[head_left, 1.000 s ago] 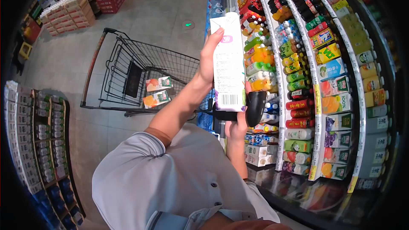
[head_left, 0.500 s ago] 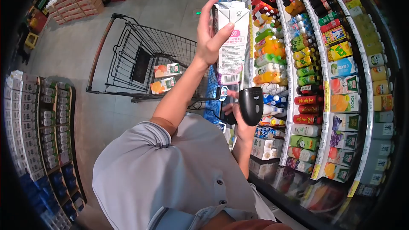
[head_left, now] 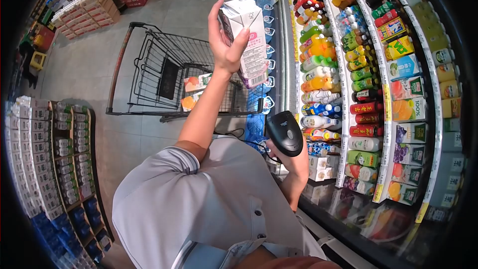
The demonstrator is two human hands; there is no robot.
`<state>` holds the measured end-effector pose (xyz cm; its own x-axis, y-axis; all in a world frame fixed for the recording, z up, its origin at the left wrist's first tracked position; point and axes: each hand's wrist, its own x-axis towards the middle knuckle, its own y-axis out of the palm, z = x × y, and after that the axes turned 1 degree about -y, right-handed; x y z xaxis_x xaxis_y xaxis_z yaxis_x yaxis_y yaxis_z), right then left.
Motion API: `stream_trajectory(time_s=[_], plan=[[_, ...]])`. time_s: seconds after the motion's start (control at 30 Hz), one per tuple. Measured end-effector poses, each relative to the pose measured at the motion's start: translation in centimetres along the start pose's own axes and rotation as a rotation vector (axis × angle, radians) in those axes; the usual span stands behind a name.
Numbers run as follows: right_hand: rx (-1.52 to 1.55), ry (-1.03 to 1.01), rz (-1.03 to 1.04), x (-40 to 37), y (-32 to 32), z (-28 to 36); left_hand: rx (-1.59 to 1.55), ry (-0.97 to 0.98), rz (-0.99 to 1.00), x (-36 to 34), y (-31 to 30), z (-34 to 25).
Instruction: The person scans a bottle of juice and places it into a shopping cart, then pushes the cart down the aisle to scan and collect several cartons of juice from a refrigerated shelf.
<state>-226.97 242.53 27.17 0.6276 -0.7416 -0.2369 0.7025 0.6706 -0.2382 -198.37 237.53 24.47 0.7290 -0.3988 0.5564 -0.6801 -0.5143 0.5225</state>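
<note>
My left hand [head_left: 225,45] is raised and grips a tall white carton with pink print [head_left: 247,40], tilted, its barcode end pointing down. My right hand [head_left: 293,159] holds a black handheld scanner [head_left: 285,132] lower down, near my chest, with a thin cable running from it. The carton and the scanner are apart. A black wire shopping cart [head_left: 164,69] stands just beyond my left arm, with two orange-and-green juice cartons [head_left: 195,91] lying in its basket.
A chilled shelf wall [head_left: 378,69] full of bottled drinks and juice cartons runs along the right. Racks of small boxed goods [head_left: 55,154] stand at the left. Stacked cases [head_left: 84,10] sit at the far upper left across grey tiled floor.
My left hand has swung the carton up and to the left, away from the scanner. My right hand has lowered the scanner and drawn it back toward my body.
</note>
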Motion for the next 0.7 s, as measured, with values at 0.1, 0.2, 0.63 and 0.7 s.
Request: stream_trajectory(time_s=[0.1, 0.2, 0.63, 0.7], plan=[[-0.052, -0.027, 0.013, 0.3, 0.0, -0.1, 0.032, 0.021, 0.010, 0.0, -0.8, 0.2], [-0.099, -0.016, 0.034, 0.8, 0.3, 0.3, 0.070, 0.021, 0.021, 0.2, -1.6, 0.0], [-0.195, 0.027, 0.191, 4.7, 3.8, 0.5, 0.578, 0.188, 0.176, 3.5, -8.2, -0.6], [-0.222, -0.073, 0.147, 5.9, 4.7, -0.3, 0.599, 0.188, 0.150, 4.4, -9.1, -1.0]])
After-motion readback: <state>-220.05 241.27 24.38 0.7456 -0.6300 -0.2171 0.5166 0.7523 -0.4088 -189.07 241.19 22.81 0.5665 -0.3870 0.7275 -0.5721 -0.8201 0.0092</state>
